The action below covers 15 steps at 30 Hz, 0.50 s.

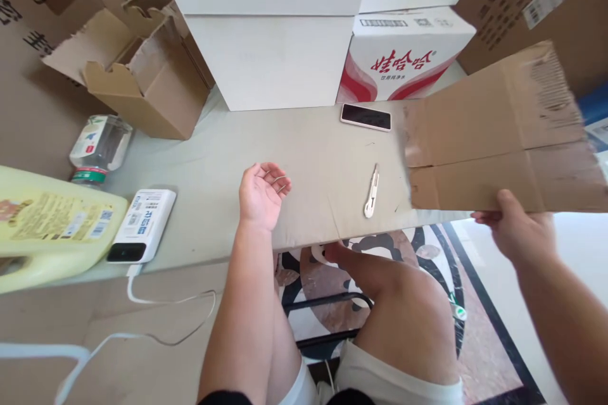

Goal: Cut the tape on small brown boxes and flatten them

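My right hand (522, 228) grips a flat piece of brown cardboard (479, 120) by its lower edge, thumb on top and fingers underneath. The cardboard is creased across its middle, and its right end is torn and ribbed. It is held over the right end of the table. Palm up, my left hand (263, 196) is over the table with loosely curled fingers and nothing in it. Between the hands lies a white utility knife (372, 191) on the pale tabletop (313, 171). A phone (365, 117) with a dark screen rests behind the knife.
White boxes (280, 57) and a red-and-white carton (408, 54) stand at the back. On the left are an open cardboard box (147, 76), a clear bottle (99, 145), a yellow jug (52, 228) and a white power bank (142, 224) with a cable (171, 300).
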Each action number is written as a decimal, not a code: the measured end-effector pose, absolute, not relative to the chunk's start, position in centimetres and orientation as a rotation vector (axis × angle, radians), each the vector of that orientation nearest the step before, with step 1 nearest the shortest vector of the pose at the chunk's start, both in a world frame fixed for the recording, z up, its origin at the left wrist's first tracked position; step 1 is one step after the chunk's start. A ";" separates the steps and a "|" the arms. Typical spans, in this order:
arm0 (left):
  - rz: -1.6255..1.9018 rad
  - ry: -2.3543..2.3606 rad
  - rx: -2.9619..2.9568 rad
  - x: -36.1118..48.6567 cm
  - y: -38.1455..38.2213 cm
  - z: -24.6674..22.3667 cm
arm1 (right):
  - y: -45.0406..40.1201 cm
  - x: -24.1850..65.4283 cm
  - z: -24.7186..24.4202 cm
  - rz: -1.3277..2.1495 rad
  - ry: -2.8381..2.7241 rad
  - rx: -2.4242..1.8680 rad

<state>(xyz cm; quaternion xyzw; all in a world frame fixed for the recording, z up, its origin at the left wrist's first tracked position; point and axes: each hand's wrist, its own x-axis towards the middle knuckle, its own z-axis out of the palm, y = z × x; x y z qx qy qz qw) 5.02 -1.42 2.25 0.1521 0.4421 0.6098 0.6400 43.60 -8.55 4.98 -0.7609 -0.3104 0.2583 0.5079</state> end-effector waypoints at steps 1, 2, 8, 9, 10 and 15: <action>1.389 1.010 0.333 5.2 -1.4 2.3 | -8.2 44.9 5.4 0.535 -0.733 -1.892; 1.384 1.011 0.321 5.5 -1.3 2.4 | -7.6 46.1 5.8 0.450 -0.723 -1.949; 1.342 1.020 0.312 6.3 -0.9 2.5 | 3.5 51.2 9.3 0.383 -0.680 -1.949; 1.340 1.017 0.312 6.3 -0.8 2.5 | 5.6 51.4 9.6 0.539 -0.651 -1.930; 1.341 1.013 0.310 6.3 -0.7 2.5 | 7.4 51.4 9.7 0.590 -0.633 -1.945; 1.352 0.974 0.299 5.6 -0.3 2.7 | 9.6 48.8 7.2 0.839 -0.691 -2.006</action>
